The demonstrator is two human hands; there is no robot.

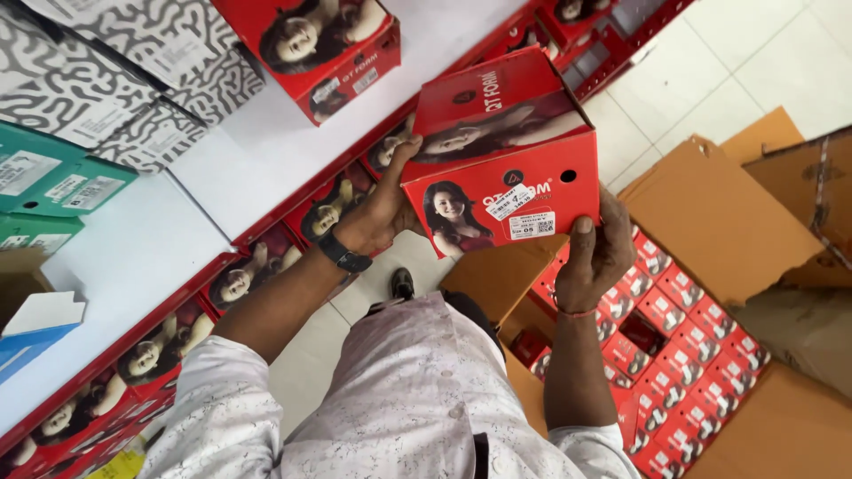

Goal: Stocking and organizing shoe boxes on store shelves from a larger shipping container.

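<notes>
red box: being held up between both hands, above the open carton
left hand: gripping its left side, fingers hiding behind it
right hand: clasping its right lower corner
carton: holding rows of red boxes, partly cut off
shelf: carrying more boxes

Both arms raised, elbows bent. L hand up w/ fingers spread, watch on wrist. R hand cupped, thumb up, thin red band on wrist.

White shelf carries a red box, seemingly patterned boxes too.
</notes>
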